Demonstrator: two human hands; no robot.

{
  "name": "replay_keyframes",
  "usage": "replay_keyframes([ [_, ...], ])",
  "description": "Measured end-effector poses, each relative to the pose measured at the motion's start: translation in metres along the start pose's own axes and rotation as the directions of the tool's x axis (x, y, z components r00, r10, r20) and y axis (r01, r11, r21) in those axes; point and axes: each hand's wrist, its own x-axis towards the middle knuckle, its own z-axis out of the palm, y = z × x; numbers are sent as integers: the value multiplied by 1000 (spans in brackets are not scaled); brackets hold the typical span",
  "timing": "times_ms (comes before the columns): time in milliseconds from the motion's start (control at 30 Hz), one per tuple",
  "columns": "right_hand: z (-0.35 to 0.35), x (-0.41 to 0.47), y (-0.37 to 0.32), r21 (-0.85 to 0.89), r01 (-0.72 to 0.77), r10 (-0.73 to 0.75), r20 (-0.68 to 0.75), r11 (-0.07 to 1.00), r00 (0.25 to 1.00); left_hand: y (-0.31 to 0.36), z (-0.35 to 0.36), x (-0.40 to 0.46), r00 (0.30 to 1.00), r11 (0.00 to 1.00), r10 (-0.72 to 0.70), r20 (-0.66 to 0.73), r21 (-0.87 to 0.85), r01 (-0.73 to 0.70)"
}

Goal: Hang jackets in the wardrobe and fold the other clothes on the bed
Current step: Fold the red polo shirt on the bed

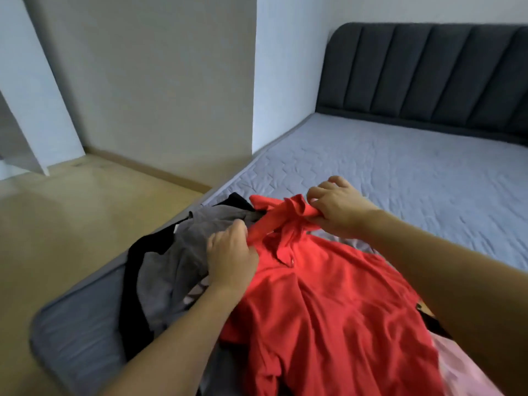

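Single view only; no second camera to compare. The head-worn camera looks forward and steeply down from above the near corner of the bed [400, 178], close over both forearms. Wide-angle lens: walls and the headboard [428, 75] lean and bow toward the edges. The view faces diagonally up the mattress toward the headboard. Slight softness throughout, possibly motion blur.

this is a bedroom in a home. a bed [400, 178] with a quilted grey mattress cover and a dark padded headboard [428, 72] stands against plain white walls [285, 67], beside a bare wooden floor [71, 224]. a heap of clothes [328, 295] lies at the bed's near corner.
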Motion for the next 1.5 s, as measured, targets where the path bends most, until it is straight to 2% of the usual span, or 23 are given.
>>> replay_keyframes([
  [100, -51, -49, 37, 212, -288, 317, -119, 934, 941, 69, -23, 17, 998, 973, -52, -38, -225, 42],
  [200, -103, -101, 72, 511, -462, 602, -143, 725, 786, 156, -40, 32, 999, 934, -47, -12, -355, 39],
  [300, -156, -153, 105, 804, -410, 790, -115, 430, 603, 249, -66, 28, 1000, 870, -21, -3, -493, 17],
  [367, -196, -186, 125, 901, -287, 844, -138, 324, 518, 307, -88, 17, 998, 840, 41, -51, -539, -62],
  [467, -258, -234, 151, 944, -109, 875, -240, 311, 420, 384, -128, -2, 974, 809, 186, -126, -544, -225],
  [567, -316, -274, 172, 915, -37, 866, -367, 402, 340, 443, -168, -15, 941, 736, 309, -139, -592, -329],
  [667, -368, -307, 189, 866, 37, 822, -486, 499, 299, 491, -198, -23, 883, 647, 428, -195, -616, -449],
  [733, -396, -325, 197, 839, 74, 793, -534, 538, 292, 518, -214, -31, 822, 628, 476, -313, -534, -567],
  [800, -418, -343, 201, 833, 112, 772, -547, 543, 324, 541, -225, -44, 729, 650, 502, -465, -354, -673],
  [833, -427, -352, 203, 811, 89, 753, -572, 578, 326, 551, -229, -51, 679, 668, 508, -530, -256, -699],
  [867, -434, -361, 205, 759, 3, 717, -617, 651, 324, 561, -233, -60, 631, 677, 516, -579, -175, -715],
  [900, -438, -371, 211, 656, -159, 665, -664, 738, 342, 570, -234, -67, 590, 678, 529, -610, -114, -726],
  [933, -441, -380, 215, 488, -356, 601, -694, 797, 395, 578, -234, -74, 554, 676, 544, -631, -62, -734],
  [967, -442, -389, 218, 267, -536, 542, -705, 801, 457, 587, -231, -78, 524, 676, 559, -643, -14, -737],
  [1000, -441, -397, 221, 64, -642, 493, -700, 764, 517, 595, -226, -82, 505, 675, 576, -643, 26, -737],
  [1033, -438, -404, 226, -86, -684, 457, -683, 724, 570, 603, -220, -85, 493, 673, 594, -635, 57, -738],
  [1133, -420, -421, 243, -305, -730, 452, -622, 612, 639, 623, -185, -88, 503, 665, 646, -574, 101, -740],
  [1267, -363, -440, 281, -396, -748, 569, -486, 533, 663, 643, -102, -79, 569, 664, 701, -430, 102, -740],
  [1400, -257, -459, 332, -434, -765, 695, -347, 477, 630, 648, 28, -69, 644, 679, 731, -225, 143, -720],
  [1500, -132, -474, 362, -368, -811, 798, -238, 454, 554, 633, 153, -78, 706, 690, 708, 21, 194, -697],
])
